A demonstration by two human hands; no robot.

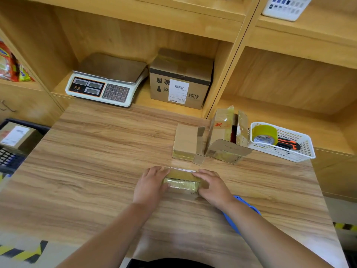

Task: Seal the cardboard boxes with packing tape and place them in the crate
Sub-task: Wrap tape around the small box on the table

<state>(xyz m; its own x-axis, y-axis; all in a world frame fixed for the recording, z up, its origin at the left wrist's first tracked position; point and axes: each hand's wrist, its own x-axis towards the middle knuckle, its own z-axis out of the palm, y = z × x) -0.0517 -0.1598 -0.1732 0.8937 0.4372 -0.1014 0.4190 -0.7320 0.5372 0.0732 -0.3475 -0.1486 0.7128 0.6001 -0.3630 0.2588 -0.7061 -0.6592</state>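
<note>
A small flat cardboard box (181, 179) with shiny tape along its near edge lies on the wooden table (100, 151). My left hand (149, 184) holds its left end and my right hand (212, 185) holds its right end, fingers curled over the top. Behind it lie a closed small box (185, 142) and an open box (226, 136) with its flaps up. A yellowish tape roll (264, 133) sits in a white basket (301, 153). A dark crate (11, 147) at the left edge holds a labelled box (15, 135).
An orange-black utility knife (288, 145) lies in the basket. A blue object (241, 211) lies under my right forearm. On the shelf behind stand a weighing scale (108, 82) and a larger labelled carton (180, 80). Hazard tape marks the floor.
</note>
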